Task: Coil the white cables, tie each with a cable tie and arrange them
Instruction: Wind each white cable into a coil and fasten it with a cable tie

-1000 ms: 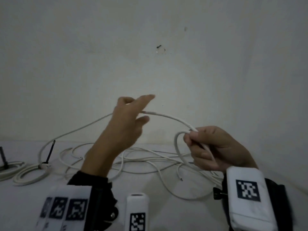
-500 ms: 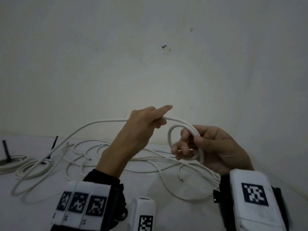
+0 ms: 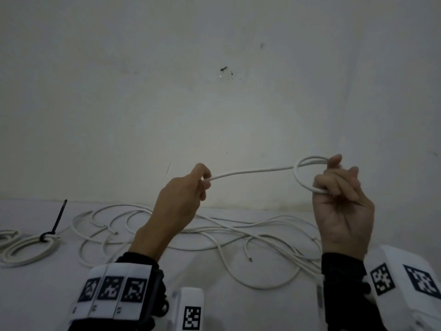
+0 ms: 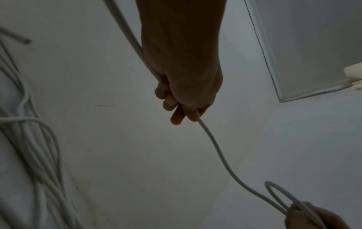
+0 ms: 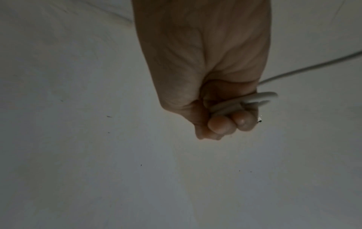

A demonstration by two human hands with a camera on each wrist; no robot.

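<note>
A white cable [image 3: 253,172] stretches in the air between my two hands. My right hand [image 3: 338,187] is raised, palm toward me, fingers curled round a small coil [image 3: 301,180] of that cable; the right wrist view shows the coil [image 5: 254,100] in my right hand [image 5: 225,117]. My left hand [image 3: 202,181] pinches the cable to the coil's left, and in the left wrist view the cable [image 4: 215,147] runs through that hand [image 4: 184,106]. Loose white cables [image 3: 214,235] lie tangled on the white table below. A coiled cable [image 3: 26,249] bound with a black cable tie [image 3: 56,223] lies at far left.
A pale wall [image 3: 214,91] rises just behind the table's back edge. Cut cable ends [image 3: 250,259] lie among the tangle. White marker-tagged wrist units [image 3: 112,292] fill the bottom of the head view.
My hands have moved apart: the right one rose and went right with the coil, the left slid back along the cable, which is now drawn out between them.
</note>
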